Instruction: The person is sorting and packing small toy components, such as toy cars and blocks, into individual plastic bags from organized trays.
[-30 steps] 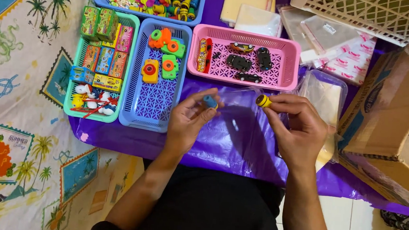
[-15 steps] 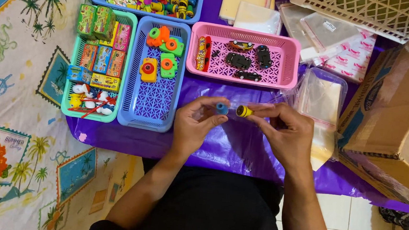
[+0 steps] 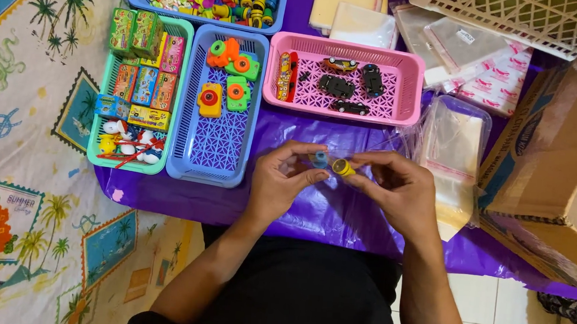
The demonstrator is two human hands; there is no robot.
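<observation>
Left hand (image 3: 284, 182) pinches a small blue plastic piece (image 3: 320, 160) between thumb and fingertips, fingers closed on it. Right hand (image 3: 395, 190) pinches a small yellow plastic piece (image 3: 343, 167) the same way, fingers clamped. The two pieces touch or nearly touch, held mid-air over the purple plastic sheet (image 3: 312, 214), just in front of the pink basket (image 3: 409, 76) of toy cars. A thin clear bag seems to lie between the hands, hard to tell.

Both pieces look light, rigid, smooth, probably slippery; a fingertip pinch on the sides suits them, and they would drop easily.

Around: blue basket (image 3: 215, 150) with toy cameras, green basket (image 3: 95, 162) with small boxes, a stack of clear bags (image 3: 456, 136), cardboard box (image 3: 553, 153) at right.
</observation>
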